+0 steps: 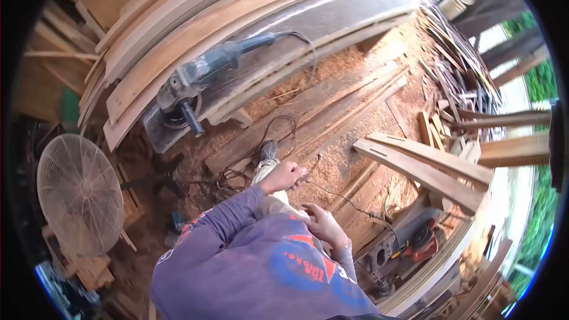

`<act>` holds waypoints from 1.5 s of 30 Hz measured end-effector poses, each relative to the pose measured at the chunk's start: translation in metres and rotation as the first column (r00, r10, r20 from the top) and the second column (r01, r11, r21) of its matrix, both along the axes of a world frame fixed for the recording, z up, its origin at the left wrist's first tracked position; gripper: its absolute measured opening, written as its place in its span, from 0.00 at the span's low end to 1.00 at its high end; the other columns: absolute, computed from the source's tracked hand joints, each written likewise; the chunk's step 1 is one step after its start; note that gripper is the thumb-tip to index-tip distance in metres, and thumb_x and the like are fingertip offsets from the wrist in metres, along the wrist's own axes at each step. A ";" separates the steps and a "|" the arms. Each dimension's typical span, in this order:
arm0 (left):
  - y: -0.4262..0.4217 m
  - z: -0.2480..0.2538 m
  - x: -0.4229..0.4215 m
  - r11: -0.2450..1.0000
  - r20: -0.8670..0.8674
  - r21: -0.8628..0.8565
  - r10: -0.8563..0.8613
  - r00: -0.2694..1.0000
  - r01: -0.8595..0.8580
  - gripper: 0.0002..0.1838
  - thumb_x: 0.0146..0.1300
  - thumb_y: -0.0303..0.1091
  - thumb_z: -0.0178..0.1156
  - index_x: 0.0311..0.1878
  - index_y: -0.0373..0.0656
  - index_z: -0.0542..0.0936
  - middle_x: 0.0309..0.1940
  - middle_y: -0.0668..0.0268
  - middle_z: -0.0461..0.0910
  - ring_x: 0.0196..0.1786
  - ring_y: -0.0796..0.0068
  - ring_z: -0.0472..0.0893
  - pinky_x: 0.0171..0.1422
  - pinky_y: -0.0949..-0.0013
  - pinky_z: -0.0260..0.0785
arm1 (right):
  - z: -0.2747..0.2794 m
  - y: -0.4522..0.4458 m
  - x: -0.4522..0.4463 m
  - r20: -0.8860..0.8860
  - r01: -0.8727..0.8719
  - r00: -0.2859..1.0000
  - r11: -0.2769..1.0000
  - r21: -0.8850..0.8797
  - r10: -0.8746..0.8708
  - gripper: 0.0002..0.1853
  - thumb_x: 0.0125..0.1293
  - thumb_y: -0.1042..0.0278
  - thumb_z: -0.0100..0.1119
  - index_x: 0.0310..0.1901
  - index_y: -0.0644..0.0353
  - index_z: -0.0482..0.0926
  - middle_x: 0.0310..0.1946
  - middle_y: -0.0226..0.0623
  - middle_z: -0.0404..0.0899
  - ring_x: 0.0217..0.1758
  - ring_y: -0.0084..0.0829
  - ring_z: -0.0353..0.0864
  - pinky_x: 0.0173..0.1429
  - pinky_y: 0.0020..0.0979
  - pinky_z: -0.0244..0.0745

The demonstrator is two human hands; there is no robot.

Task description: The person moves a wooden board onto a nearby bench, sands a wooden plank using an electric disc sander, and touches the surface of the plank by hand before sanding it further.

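- Had the fan (80, 195) well left of the grip.
- Saw the angle grinder (201, 74) lying beyond it, to the left.
- Closed the left hand (284, 178) narrowly, apparently around the cord (342, 197), running rightward, slightly nearer the body.
- Held the right hand (323, 223) close by, half curled at the shirt (267, 266); couldn't tell whether gripping.
- Had the cable joint (373, 215) right of both, nearer the right hand.

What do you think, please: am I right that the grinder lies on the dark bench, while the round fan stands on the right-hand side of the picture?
Not quite: the head view shows the round fan on the left-hand side of the picture, not the right. The grinder does lie on the dark bench, as you say.
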State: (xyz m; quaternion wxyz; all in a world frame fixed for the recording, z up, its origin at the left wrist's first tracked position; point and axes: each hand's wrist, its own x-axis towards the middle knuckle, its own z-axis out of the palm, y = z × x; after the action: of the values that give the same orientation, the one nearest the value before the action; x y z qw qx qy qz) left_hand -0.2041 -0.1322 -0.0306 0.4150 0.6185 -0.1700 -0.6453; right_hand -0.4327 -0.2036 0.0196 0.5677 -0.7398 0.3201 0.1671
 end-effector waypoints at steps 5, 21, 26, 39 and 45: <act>0.024 0.067 0.161 0.919 0.449 -0.172 0.394 0.802 -0.355 0.20 0.77 0.44 0.59 0.35 0.35 0.80 0.26 0.63 0.85 0.29 0.80 0.83 0.35 0.72 0.76 | -0.006 -0.092 0.032 -0.490 -0.374 0.856 0.852 -0.366 0.166 0.38 0.63 0.40 0.70 0.62 0.66 0.78 0.50 0.61 0.85 0.56 0.56 0.85 0.60 0.48 0.79; 0.099 0.044 0.264 0.385 0.785 -0.020 0.577 0.224 -0.923 0.39 0.57 0.46 0.75 0.57 0.25 0.67 0.56 0.41 0.69 0.59 0.46 0.74 0.66 0.54 0.68 | 0.076 -0.169 0.405 0.187 -0.347 0.842 0.774 -0.529 0.505 0.47 0.61 0.52 0.77 0.75 0.65 0.61 0.69 0.63 0.70 0.73 0.59 0.70 0.75 0.48 0.67; 0.093 0.027 0.254 0.239 0.835 -0.169 0.550 -0.010 -0.956 0.46 0.52 0.43 0.78 0.62 0.21 0.63 0.59 0.39 0.70 0.60 0.45 0.76 0.65 0.53 0.69 | 0.090 -0.152 0.532 0.281 -0.560 0.599 0.643 -0.522 0.750 0.49 0.61 0.34 0.70 0.73 0.63 0.66 0.68 0.62 0.71 0.73 0.59 0.70 0.74 0.50 0.68; 0.083 -0.006 0.248 0.183 0.675 0.014 0.724 0.144 -0.983 0.22 0.59 0.47 0.71 0.47 0.36 0.87 0.42 0.44 0.87 0.51 0.45 0.86 0.52 0.53 0.76 | -0.063 -0.053 0.724 -0.159 -0.806 0.325 0.361 0.469 0.932 0.28 0.80 0.45 0.43 0.57 0.63 0.82 0.47 0.40 0.85 0.49 0.31 0.81 0.59 0.34 0.75; 0.092 0.003 0.250 0.152 0.590 -0.014 0.800 0.115 -0.988 0.21 0.58 0.47 0.71 0.45 0.37 0.87 0.41 0.43 0.87 0.51 0.42 0.85 0.53 0.51 0.77 | -0.053 -0.011 0.716 -0.186 -0.963 -0.016 0.035 0.267 0.982 0.18 0.74 0.61 0.56 0.56 0.63 0.83 0.50 0.36 0.86 0.49 0.27 0.83 0.57 0.37 0.79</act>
State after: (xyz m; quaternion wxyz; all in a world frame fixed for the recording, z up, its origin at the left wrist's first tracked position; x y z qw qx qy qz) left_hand 0.0455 -0.0406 -0.0273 0.5368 0.7872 0.2893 -0.0923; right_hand 0.2829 -0.2149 -0.0334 0.2522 -0.6964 -0.2019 0.6408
